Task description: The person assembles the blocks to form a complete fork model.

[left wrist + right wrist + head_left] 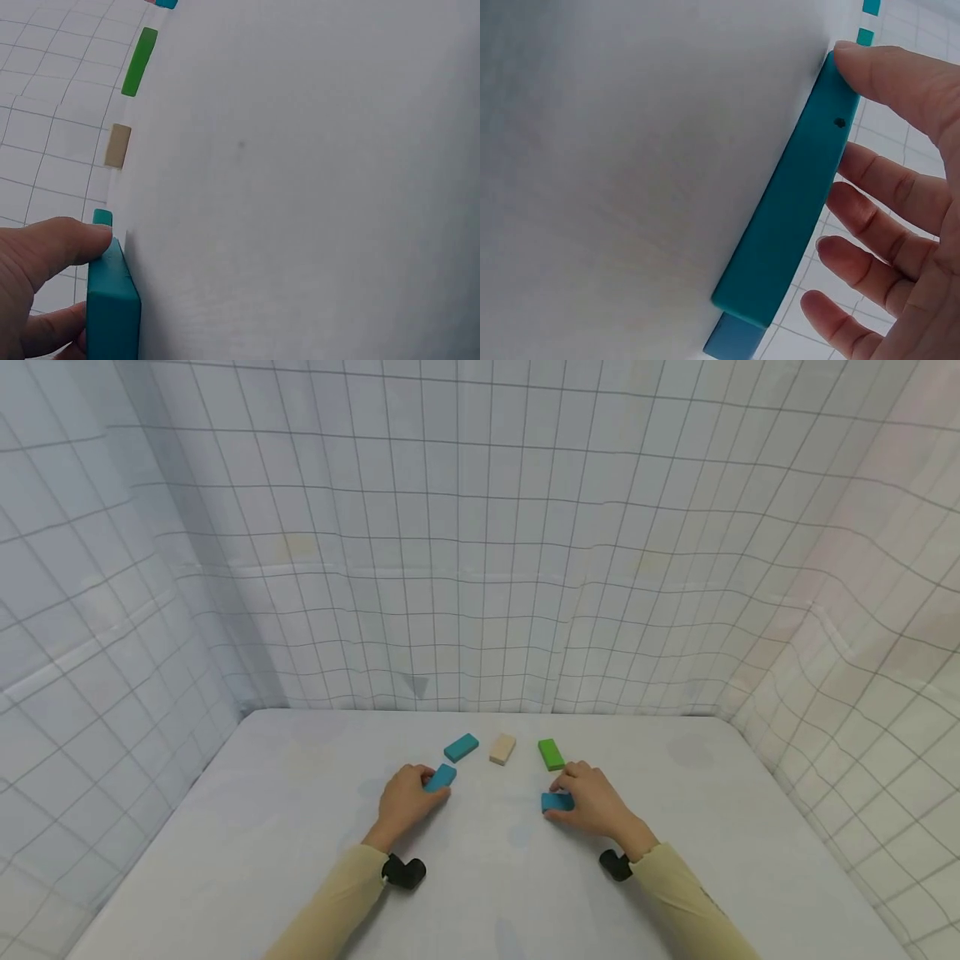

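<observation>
My left hand (405,802) pinches a blue block (444,776) at the left of the group, thumb on its near side. In the left wrist view that block (113,319) looks teal, and the thumb lies on its upper end. To the right, my right hand (596,802) holds another blue block (553,802) between thumb and fingers, low over the table. The right wrist view shows this block (784,202) close up, with a small dark spot. A bluer piece (735,337) shows past its lower end; whether it is separate, I cannot tell.
Beyond the hands lie a teal block (461,747), a beige block (502,749) and a green block (551,755) in a loose row on the white table (495,877). White grid-patterned sheets (480,577) hang behind and at both sides.
</observation>
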### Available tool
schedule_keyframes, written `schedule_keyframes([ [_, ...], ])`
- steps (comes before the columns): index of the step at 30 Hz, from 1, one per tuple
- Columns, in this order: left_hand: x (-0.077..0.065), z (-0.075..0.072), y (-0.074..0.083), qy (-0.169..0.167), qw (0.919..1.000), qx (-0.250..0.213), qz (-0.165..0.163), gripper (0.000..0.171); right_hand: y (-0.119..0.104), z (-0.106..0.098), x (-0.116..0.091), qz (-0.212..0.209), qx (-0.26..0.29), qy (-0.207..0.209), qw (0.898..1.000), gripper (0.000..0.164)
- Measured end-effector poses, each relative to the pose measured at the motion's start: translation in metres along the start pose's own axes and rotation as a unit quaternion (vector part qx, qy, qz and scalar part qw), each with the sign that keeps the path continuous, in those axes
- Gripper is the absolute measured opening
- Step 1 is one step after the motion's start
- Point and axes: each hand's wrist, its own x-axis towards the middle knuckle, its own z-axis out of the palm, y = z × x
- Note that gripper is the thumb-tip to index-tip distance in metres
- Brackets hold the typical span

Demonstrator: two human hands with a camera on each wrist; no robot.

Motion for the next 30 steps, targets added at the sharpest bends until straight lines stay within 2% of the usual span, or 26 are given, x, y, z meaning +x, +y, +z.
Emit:
schedule_keyframes([
  [3,-0.001,0.002,0.001,0.003,0.9999,-0.006,0.014,0.040,-0.002,-0.001,0.000,0.008,0.000,-0.004,1.000,0.031],
  [10,-0.006,0.006,0.007,0.007,0.9995,-0.026,0.017,0.038,-0.003,-0.001,0.000,0.016,0.004,-0.016,1.000,0.027],
  [22,-0.022,0.013,0.034,-0.030,0.9982,-0.042,0.031,0.037,-0.002,0.002,0.000,0.004,0.012,-0.017,1.000,0.026],
  [30,-0.021,0.019,0.052,-0.036,0.9977,-0.047,0.033,0.035,0.001,0.002,0.000,0.005,0.010,-0.018,1.000,0.025],
])
